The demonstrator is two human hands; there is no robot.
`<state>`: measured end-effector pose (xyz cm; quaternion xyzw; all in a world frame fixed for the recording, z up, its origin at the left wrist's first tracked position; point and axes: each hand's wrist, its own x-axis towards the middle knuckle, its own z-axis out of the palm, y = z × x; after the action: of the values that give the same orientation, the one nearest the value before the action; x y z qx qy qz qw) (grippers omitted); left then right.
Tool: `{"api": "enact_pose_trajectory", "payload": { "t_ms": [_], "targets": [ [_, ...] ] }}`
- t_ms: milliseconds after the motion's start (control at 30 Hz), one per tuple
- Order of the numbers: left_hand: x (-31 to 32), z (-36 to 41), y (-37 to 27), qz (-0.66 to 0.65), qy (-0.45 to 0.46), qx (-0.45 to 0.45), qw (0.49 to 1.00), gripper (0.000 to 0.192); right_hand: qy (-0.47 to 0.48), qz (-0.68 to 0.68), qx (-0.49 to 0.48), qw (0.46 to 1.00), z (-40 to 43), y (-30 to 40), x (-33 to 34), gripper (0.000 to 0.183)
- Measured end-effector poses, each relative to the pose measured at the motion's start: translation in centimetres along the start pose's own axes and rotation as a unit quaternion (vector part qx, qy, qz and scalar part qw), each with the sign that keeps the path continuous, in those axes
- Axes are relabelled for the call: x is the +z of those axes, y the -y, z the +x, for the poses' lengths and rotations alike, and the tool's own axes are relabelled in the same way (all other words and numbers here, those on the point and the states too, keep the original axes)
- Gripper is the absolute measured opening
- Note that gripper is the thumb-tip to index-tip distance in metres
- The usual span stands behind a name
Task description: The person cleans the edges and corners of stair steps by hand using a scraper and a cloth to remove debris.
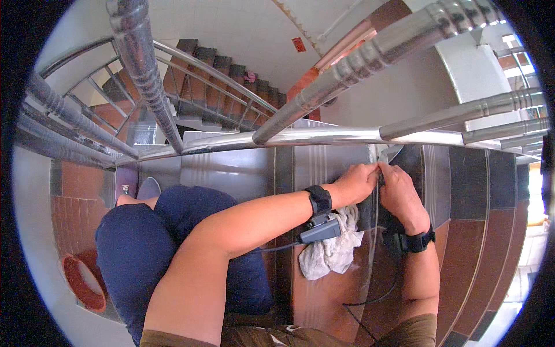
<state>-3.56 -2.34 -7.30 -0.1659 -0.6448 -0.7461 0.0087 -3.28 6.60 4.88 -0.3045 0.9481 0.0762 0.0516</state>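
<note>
My left hand [353,184] and my right hand [401,191] meet at a stair tread's edge, just below the lower rail of the metal railing. The fingers of my right hand close on what looks like a flat-bladed metal tool [389,154]; its lower part is hidden by the hand. My left fingertips are pinched together against the right ones, and whether they hold anything cannot be seen. A crumpled white rag [331,253] lies on the step under my left wrist. Both wrists wear black straps, the left one with a grey device [321,232] on a cable.
Stainless-steel balusters [329,73] and the lower rail [321,136] run across in front of me. Brown and black tiled steps [466,243] continue at the right. A reddish-brown basin [83,282] stands at the left by the wall. Another stair flight [221,82] shows beyond the railing.
</note>
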Motion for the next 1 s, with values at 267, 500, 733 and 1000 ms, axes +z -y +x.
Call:
{"api": "enact_pose_trajectory", "payload": {
  "t_ms": [267,500,733,1000],
  "targets": [
    [1.0,-0.6,-2.2,0.009,-0.024,-0.028,0.999,0.024,-0.017,-0.037,0.005,0.999,-0.8,0.3,0.6,0.022],
    [0.0,0.5,0.1,0.022,-0.017,0.029,0.999,0.025,-0.012,-0.023,-0.002,1.0,0.0,0.5,0.0,0.018],
    [0.5,0.0,-1.1,-0.026,-0.017,-0.009,0.999,0.028,-0.015,-0.018,0.007,1.0,-0.2,0.3,-0.3,0.022],
    [1.4,-0.8,-2.8,-0.02,-0.042,-0.047,0.998,0.027,-0.017,-0.014,0.03,0.999,-0.7,0.8,-0.4,0.027]
  ]
}}
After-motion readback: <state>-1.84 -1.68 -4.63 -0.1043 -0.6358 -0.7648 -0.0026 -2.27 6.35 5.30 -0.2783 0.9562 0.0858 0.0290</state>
